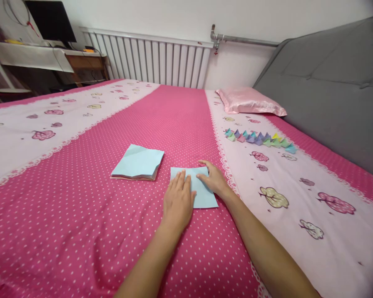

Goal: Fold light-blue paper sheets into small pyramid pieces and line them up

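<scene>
A light blue square sheet of paper [205, 198] lies flat on the bed in front of me. My left hand [178, 198] rests palm down over its left side, with the fingers stretched out on the paper. At the sheet's upper right, my right hand [214, 178] has its thumb on the paper and its fingers apart along the far edge. To the left sits a stack of square paper [139, 161], light blue on top with other colours showing at the edge.
Small folded paper pieces [257, 138] in several colours stand in rows at the right. Beyond them lie a pink pillow [250, 100] and a grey headboard [329, 74]. A white radiator [149, 58] runs along the wall, with a desk and monitor [51, 21] at far left.
</scene>
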`<state>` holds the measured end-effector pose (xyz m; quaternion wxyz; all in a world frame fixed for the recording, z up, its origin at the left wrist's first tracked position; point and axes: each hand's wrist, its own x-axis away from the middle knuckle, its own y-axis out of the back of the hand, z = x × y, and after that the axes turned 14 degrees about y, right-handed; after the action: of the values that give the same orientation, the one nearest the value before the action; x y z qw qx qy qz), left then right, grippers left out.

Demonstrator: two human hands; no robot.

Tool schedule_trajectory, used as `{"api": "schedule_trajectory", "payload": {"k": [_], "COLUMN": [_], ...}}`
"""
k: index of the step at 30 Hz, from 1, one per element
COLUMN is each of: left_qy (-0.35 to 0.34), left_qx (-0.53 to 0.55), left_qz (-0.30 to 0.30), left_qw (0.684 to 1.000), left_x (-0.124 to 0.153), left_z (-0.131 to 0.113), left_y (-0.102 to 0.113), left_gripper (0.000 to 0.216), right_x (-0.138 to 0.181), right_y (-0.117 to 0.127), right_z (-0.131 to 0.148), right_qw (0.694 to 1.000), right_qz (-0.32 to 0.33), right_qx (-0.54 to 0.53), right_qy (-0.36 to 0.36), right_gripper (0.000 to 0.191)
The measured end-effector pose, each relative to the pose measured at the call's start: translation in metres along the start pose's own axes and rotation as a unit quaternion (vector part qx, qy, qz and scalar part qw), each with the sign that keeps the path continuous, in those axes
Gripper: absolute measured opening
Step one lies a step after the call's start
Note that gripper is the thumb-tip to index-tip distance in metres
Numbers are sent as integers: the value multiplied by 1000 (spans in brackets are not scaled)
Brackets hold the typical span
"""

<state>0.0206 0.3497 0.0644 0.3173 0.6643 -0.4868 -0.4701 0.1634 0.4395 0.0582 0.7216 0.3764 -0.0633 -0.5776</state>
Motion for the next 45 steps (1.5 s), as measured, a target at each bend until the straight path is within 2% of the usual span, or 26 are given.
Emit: {"api": "schedule_trajectory", "payload": {"k": [3,5,6,8,10,11,13,16,26,30,33,36,39,42,45], "left_qy": [55,65,64,52,35,28,22,27,51,64,92,129,148,157,168], "left_qx": [-69,-87,-91,-93,-92,-91,-88,-90,-105,-97,-93,-86,-66,-37,6], "left_qz": [65,81,85,90,88,86,83,91,104,100,105,127,145,142,126], "left_qw": [994,991,990,990,991,992,992,991,988,988,986,980,976,977,978], "left_x": [8,12,14,15,16,16,16,15,15,16,18,18,16,14,12], "left_z": [-1,0,0,1,1,1,-1,-2,0,-3,-3,-1,4,7,10], "left_y": [-7,-8,-7,-6,-5,-4,-4,-4,-4,-2,0,3,7,9,8], "left_gripper": [51,58,60,62,62,62,62,62,72,75,84,106,125,129,123], "right_x": [4,10,13,21,28,31,33,32,23,17,11,4,-1,-2,1], "right_y": [4,2,-1,-10,-22,-27,-34,-36,-36,-33,-27,-16,-6,-2,0], "right_z": [16,34,43,59,66,65,60,49,26,9,-4,-13,-19,-20,-17], "right_qw": [991,977,977,983,972,962,952,954,964,970,978,987,993,992,982], "right_qz": [-60,-94,-85,-8,110,171,239,259,190,141,77,-10,-89,-99,-62], "right_qx": [122,187,184,129,56,35,26,56,184,199,189,148,58,-46,-161], "right_qy": [-3,36,63,129,198,208,187,140,16,-20,-48,-66,-55,-57,-73], "right_gripper": [59,56,52,50,54,57,62,68,69,72,69,63,62,57,48]}}
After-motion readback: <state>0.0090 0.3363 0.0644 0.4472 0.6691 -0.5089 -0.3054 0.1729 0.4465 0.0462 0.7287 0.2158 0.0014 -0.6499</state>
